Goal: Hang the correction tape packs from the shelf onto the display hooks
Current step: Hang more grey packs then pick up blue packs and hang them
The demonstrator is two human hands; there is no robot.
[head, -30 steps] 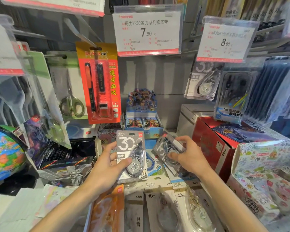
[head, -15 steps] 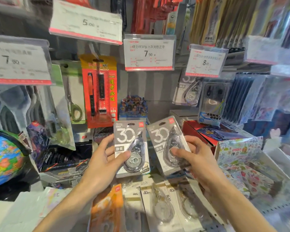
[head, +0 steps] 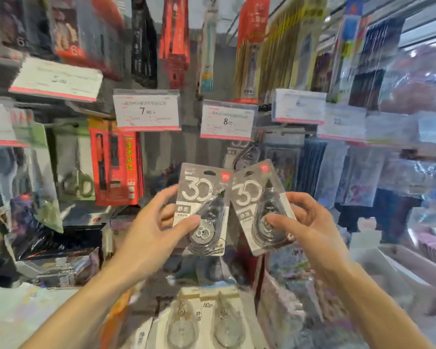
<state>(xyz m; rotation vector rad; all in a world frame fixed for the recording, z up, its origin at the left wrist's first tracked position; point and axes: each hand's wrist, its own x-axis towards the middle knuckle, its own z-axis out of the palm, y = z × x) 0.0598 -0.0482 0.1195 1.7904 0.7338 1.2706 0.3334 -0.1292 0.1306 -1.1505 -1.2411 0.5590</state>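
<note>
Across the upper half of the display, motion blur smears the hanging goods, so most packs up there cannot be read, and only the 7.90 price tag (head: pixel 146 110) and the 8.00 price tag (head: pixel 228 120) stay legible. The hooks themselves are hard to make out behind the tags. Both forearms are cut off by the bottom edge. In the middle, the left hand (head: pixel 149 238) holds the left correction tape pack (head: pixel 204 210) upright, thumb pressed on its clear blister and fingers curled behind the card. Just right of it, the right hand (head: pixel 310 230) pinches the right correction tape pack (head: pixel 261 206) the same way; this pack leans right, and its top left corner meets the other pack's top edge. Near the bottom edge, more tape packs (head: pixel 207 321) lie on the shelf, blurred. Far left hangs a red pen set card (head: pixel 115 162), with scissors (head: pixel 74 182) beside it.
</note>
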